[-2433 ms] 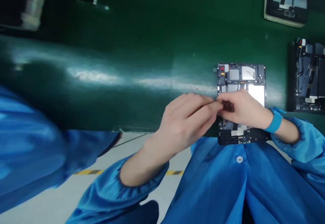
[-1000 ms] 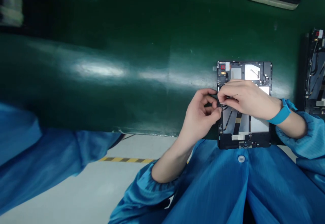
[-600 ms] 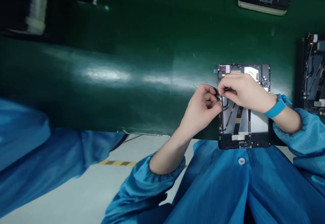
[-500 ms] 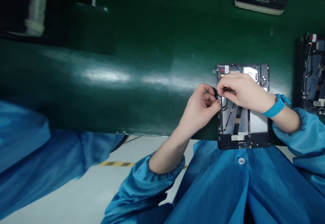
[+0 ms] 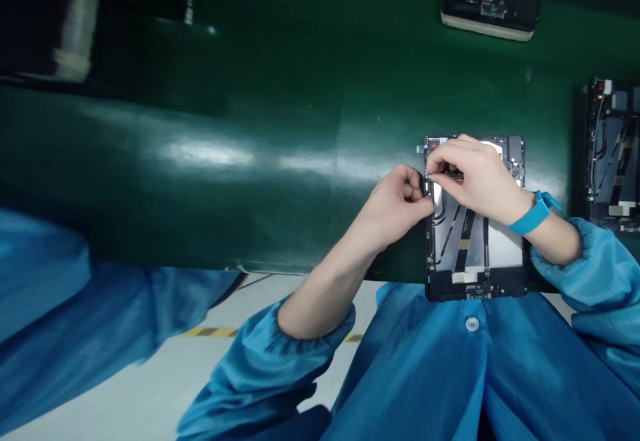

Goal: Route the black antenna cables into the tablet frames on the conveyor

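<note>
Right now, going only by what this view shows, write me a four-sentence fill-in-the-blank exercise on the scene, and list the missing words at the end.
1. The open device lies on a table whose surface is ____ in colour.
2. A blue band circles the person's ____ wrist.
3. The left hand and right hand both have fingertips at the ____ side of the open device, as the picture shows it.
4. The round button on the blue garment is ____ in colour.

Missing words: green; right; left; white.
</note>
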A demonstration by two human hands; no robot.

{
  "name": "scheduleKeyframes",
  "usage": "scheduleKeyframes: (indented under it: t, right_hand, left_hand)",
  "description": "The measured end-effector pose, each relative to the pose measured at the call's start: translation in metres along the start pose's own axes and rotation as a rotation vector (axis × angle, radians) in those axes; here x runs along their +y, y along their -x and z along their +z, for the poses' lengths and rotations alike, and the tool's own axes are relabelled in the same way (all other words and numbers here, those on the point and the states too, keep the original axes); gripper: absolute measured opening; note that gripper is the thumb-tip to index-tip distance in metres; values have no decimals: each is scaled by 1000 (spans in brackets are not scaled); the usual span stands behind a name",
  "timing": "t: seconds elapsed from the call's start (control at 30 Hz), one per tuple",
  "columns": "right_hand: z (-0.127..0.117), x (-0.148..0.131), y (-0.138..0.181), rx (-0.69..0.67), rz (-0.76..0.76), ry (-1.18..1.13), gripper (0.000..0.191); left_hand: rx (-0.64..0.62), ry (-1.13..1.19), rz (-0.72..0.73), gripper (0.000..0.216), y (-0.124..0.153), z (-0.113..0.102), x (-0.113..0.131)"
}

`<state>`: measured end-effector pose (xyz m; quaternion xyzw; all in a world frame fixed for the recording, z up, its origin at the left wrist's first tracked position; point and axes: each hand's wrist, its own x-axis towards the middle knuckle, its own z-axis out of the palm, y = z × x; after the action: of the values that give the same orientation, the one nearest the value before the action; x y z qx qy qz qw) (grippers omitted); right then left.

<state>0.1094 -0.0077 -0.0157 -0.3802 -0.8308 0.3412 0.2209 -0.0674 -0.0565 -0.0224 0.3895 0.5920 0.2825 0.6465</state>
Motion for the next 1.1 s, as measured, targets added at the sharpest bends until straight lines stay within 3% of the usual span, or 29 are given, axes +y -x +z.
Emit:
scheduleKeyframes:
  t: [0.13, 0.27, 0.6, 0.8, 0.93, 1.1]
  right_hand:
    - [-1, -1, 0, 100, 110, -5, 15]
    - [-2, -5, 1, 99, 154, -3, 19]
    - [3, 4, 2, 80, 96, 114, 20]
    - [-3, -9, 15, 299, 24, 315, 20]
    - [-17, -9, 47, 464, 136, 354, 26]
    - [-8, 8, 101, 516, 425, 141, 65]
  left_hand:
    - [28, 37, 5, 37, -14, 0, 9]
    - [4, 102, 24, 41, -23, -1, 12]
    - [12, 33, 37, 36, -19, 2, 14]
    - [54, 18, -25, 30, -25, 12, 19]
    - [97, -186, 50, 12, -16, 6, 13]
    - [87, -605, 279, 53, 21, -3, -8]
